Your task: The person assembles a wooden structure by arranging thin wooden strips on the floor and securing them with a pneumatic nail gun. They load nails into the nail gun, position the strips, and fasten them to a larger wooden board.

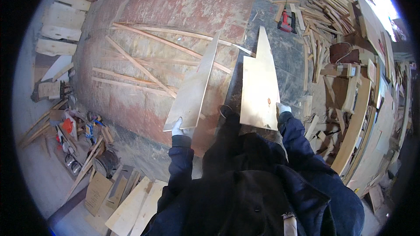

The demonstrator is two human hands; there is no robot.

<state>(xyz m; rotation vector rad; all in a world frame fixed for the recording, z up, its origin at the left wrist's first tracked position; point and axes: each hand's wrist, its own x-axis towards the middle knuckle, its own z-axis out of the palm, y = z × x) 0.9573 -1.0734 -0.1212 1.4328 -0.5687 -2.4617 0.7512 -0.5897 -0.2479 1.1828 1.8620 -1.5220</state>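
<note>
Two long pale boards stretch out in front of me, one in each gloved hand. My left hand (177,127) grips the near end of the left board (194,87), which tapers to a point at its far end. On the other side, my right hand (283,108) is closed on the right edge of a notched board (260,91), close to its near end. That board has a stepped cut on its left side, a dark knot and a narrow far tip. The boards are apart, with a strip of floor and my shoe (225,111) showing between them.
Several thin wood strips (140,63) lie crossed on the worn red floor sheet (175,0). A red power tool (286,22) sits at the far right, near stacked scrap wood (326,13). Panels (372,135) lean along the right. Tools, a cardboard piece (98,193) and boards (135,207) lie left.
</note>
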